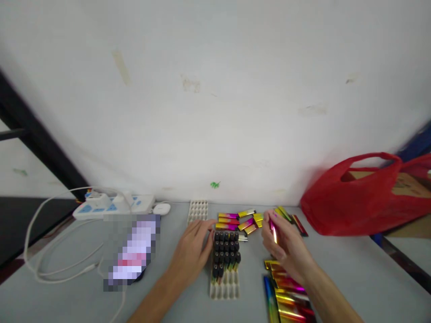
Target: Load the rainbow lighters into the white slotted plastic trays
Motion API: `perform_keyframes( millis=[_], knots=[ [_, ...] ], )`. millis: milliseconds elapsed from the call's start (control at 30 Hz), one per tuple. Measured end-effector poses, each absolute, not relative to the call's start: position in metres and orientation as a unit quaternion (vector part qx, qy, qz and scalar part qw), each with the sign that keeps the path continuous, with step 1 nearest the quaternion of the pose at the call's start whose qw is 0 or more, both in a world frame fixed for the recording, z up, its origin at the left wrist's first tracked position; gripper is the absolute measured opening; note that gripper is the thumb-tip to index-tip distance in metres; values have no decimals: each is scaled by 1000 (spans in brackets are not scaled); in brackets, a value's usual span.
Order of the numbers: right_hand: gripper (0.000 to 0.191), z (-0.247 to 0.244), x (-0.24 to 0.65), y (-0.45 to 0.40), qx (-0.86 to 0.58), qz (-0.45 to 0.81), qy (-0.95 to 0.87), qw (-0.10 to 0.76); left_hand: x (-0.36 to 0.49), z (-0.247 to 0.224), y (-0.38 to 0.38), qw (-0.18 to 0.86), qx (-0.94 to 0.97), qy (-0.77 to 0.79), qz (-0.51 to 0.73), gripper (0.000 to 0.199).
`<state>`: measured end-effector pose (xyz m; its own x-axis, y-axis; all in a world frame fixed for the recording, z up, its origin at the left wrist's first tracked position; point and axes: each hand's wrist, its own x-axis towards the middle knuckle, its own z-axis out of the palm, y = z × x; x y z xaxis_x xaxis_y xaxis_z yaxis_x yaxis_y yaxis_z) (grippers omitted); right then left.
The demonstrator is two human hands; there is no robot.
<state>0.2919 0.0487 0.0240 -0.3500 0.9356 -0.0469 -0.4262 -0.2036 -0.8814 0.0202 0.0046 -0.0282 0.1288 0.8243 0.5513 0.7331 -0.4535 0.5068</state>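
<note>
My right hand (283, 237) is closed around a shiny pink-and-gold metallic tube (274, 232), held above the table to the right of a pale tray. Beside that tray (225, 291), my left hand (193, 246) has its thumb and index finger apart at the upper left corner, seemingly touching it. Several black-topped pieces (226, 246) stand upright in the tray's far rows, while slots at its near end are bare. Loose metallic tubes (228, 221) in gold, pink and red lie behind the tray. More glossy tubes (289, 298) are lined up below my right forearm.
A second pale slotted tray (198, 208) lies at the back. To the left are a phone (134, 251) with a blurred screen, a power strip (114, 204) and looping white cables (60, 281). A red bag (357, 202) stands at the right, against the white wall (215, 112).
</note>
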Motion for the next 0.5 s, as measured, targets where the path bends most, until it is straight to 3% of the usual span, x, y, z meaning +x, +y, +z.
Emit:
perform_keyframes(
  millis=[200, 400, 500],
  knots=[
    [47, 11, 274, 12, -241, 789, -420, 378, 21, -25, 4, 63, 748, 522, 405, 25],
    [25, -1, 267, -15, -176, 811, -433, 352, 22, -31, 2, 63, 755, 508, 409, 28],
    [33, -3, 260, -19, -160, 815, -437, 346, 21, -33, 4, 58, 755, 509, 409, 29]
  ],
)
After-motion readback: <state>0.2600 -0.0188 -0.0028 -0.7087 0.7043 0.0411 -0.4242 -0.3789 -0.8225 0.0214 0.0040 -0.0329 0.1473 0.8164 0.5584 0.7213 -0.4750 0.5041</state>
